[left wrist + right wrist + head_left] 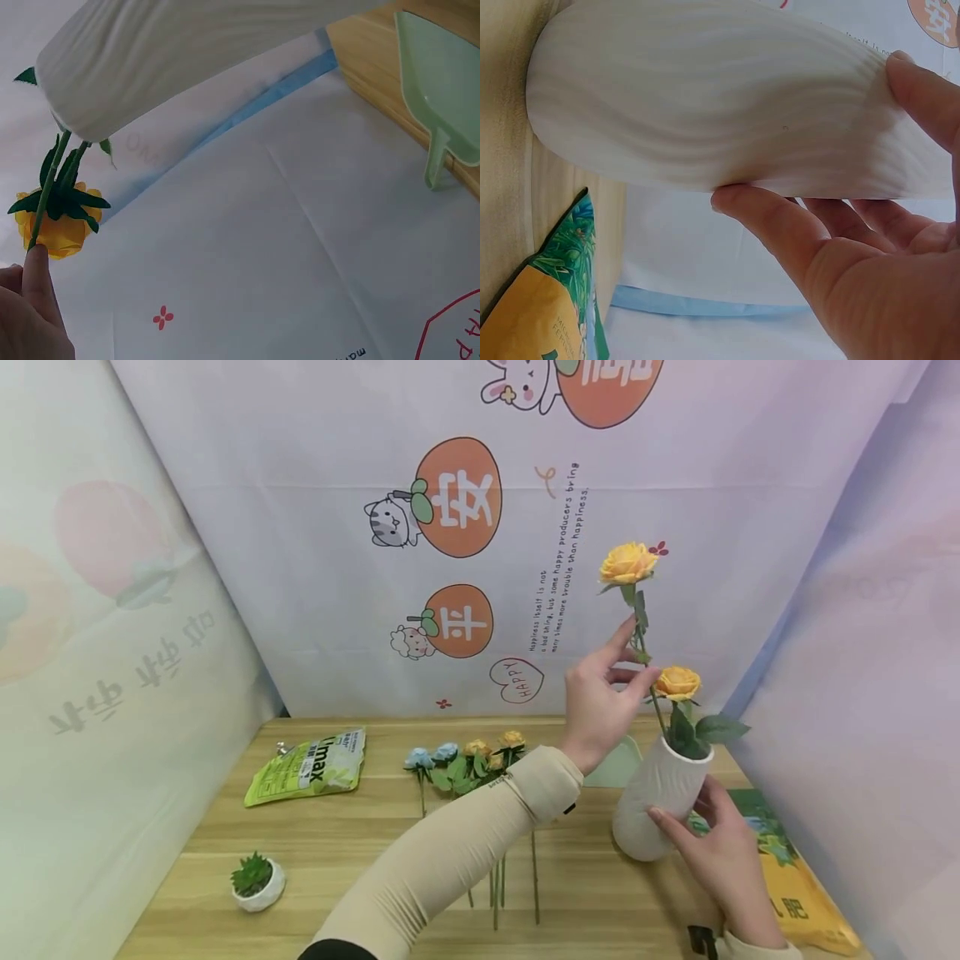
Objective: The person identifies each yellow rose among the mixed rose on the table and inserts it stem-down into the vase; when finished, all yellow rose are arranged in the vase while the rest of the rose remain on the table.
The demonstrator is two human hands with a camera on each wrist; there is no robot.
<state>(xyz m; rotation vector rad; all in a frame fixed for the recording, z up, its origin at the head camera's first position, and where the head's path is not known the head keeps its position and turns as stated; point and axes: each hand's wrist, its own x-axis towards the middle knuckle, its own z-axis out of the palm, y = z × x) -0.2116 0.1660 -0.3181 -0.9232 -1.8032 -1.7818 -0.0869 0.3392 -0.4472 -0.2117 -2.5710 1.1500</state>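
Note:
In the head view, my left hand (603,710) pinches the green stem of a tall yellow rose (628,564). The lower end of that stem runs into the mouth of a white textured vase (651,810). A second yellow rose (678,683) with green leaves stands in the vase, its bloom just above the rim. My right hand (726,856) grips the vase's side, thumb at the front; the right wrist view shows fingers and thumb spread around the white wall (705,97). The left wrist view catches a fingertip (36,262) against a stem below the vase mouth.
Several blue and yellow artificial flowers (477,748) lie mid-table, partly behind my left sleeve. A green dustpan (615,767) sits behind the vase, and a yellow-green bag (806,893) lies to its right. At left are a lime packet (311,768) and a small potted succulent (257,883).

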